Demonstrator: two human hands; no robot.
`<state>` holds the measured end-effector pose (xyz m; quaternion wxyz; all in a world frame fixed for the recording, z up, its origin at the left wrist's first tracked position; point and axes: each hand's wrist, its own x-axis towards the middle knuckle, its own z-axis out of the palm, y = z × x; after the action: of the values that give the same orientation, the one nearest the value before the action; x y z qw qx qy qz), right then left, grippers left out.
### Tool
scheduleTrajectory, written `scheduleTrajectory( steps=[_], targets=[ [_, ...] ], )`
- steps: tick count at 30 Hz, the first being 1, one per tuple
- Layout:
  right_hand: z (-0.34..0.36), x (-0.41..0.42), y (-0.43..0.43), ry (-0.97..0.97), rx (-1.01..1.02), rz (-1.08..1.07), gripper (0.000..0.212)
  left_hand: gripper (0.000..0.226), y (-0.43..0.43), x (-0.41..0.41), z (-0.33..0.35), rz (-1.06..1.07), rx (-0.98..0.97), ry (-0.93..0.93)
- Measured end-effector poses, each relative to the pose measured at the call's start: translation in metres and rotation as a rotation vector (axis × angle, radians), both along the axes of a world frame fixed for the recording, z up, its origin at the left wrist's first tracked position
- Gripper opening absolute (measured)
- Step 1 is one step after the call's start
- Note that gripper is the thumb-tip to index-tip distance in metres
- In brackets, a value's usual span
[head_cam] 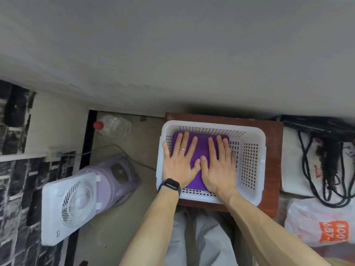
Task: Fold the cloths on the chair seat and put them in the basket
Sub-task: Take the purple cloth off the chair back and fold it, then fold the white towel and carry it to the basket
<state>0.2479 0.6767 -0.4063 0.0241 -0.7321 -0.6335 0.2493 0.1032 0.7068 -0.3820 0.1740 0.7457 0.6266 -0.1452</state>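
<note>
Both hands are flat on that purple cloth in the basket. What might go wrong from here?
The basket sits near the chair seat's front edge, so a hard push from the left hand and right hand might slide or tip it. Lifting the hands could drag the purple cloth and loosen its fold.

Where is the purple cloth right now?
Head view, centre: the purple cloth lies flat in the left part of the white basket, which stands on the chair seat; left hand and right hand press flat on it.
</note>
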Motion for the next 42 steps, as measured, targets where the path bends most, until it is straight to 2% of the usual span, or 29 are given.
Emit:
scheduleTrajectory(
  steps=[9, 13, 16, 20, 26, 30, 33, 35, 38, 42],
  targets=[
    [0.071, 0.004, -0.008, -0.050, -0.099, 0.102, 0.064, 0.062, -0.016, -0.018, 0.079, -0.022, -0.044, -0.059],
    [0.117, -0.009, -0.034, -0.099, -0.080, 0.114, 0.059, 0.057, -0.055, -0.044, 0.126, 0.134, 0.013, -0.156],
    [0.149, -0.044, -0.064, -0.051, -0.070, 0.309, 0.055, 0.051, -0.111, -0.084, 0.153, 0.320, 0.066, -0.215],
    [0.185, -0.119, -0.103, -0.004, 0.085, 0.716, 0.052, 0.049, -0.204, -0.150, 0.175, 0.641, 0.141, -0.238],
    [0.238, -0.261, -0.213, 0.278, 0.373, 1.248, 0.039, 0.051, -0.407, -0.233, 0.203, 1.073, 0.328, -0.184],
    [0.282, -0.343, -0.312, 0.321, 0.336, 1.477, 0.041, 0.056, -0.555, -0.269, 0.237, 1.392, 0.452, -0.083],
    [0.318, -0.393, -0.390, 0.360, 0.185, 1.652, 0.050, 0.059, -0.648, -0.289, 0.269, 1.577, 0.531, 0.004],
    [0.332, -0.422, -0.437, 0.415, 0.202, 1.738, 0.051, 0.058, -0.701, -0.299, 0.284, 1.700, 0.597, 0.043],
    [0.350, -0.462, -0.502, 0.509, 0.240, 1.853, 0.040, 0.056, -0.771, -0.311, 0.305, 1.863, 0.665, 0.118],
    [0.373, -0.518, -0.566, 0.528, 0.235, 2.011, 0.043, 0.055, -0.837, -0.335, 0.329, 2.012, 0.701, 0.187]
  ],
)
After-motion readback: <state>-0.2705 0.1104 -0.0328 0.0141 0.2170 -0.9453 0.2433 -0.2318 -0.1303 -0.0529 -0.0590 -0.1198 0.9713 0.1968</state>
